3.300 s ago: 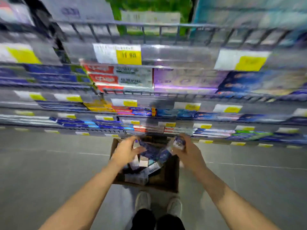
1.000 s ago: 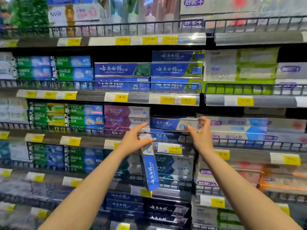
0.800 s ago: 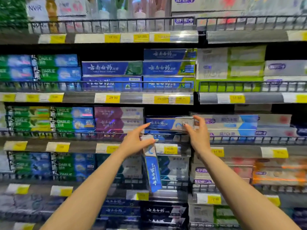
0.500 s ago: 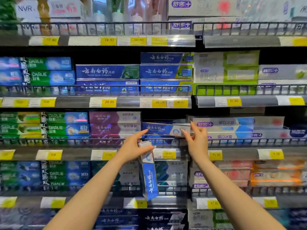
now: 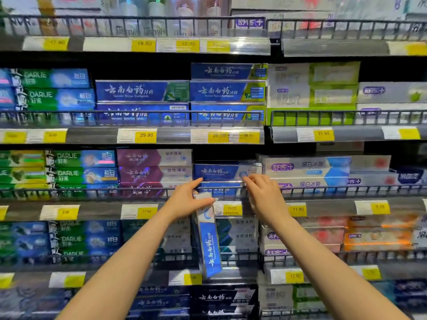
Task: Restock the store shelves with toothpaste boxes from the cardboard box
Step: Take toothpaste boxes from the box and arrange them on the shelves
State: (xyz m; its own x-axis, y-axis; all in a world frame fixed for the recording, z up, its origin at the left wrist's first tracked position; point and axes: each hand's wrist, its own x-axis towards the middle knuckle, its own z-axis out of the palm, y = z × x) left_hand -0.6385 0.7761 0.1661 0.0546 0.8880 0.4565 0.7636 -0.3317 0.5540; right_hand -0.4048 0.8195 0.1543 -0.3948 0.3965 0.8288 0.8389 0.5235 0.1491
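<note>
My left hand (image 5: 188, 199) grips the top end of a blue and white toothpaste box (image 5: 208, 239) that hangs down in front of the shelves. Just right of it, my right hand (image 5: 263, 197) has its fingertips against the right end of a matching blue box (image 5: 221, 172). That box lies flat on top of another blue box (image 5: 219, 189) behind the wire rail of the middle shelf (image 5: 323, 204). The cardboard box is out of view.
Stocked shelves fill the view: green Darlie boxes (image 5: 83, 167) at left, purple boxes (image 5: 152, 167) beside the slot, white and blue boxes (image 5: 307, 167) at right. A dark gap lies above the placed box. Yellow price tags (image 5: 231, 209) line each shelf edge.
My right hand has set the blue box flat on the shelf stack and drawn back slightly to its right end. My left hand still holds the hanging box.
</note>
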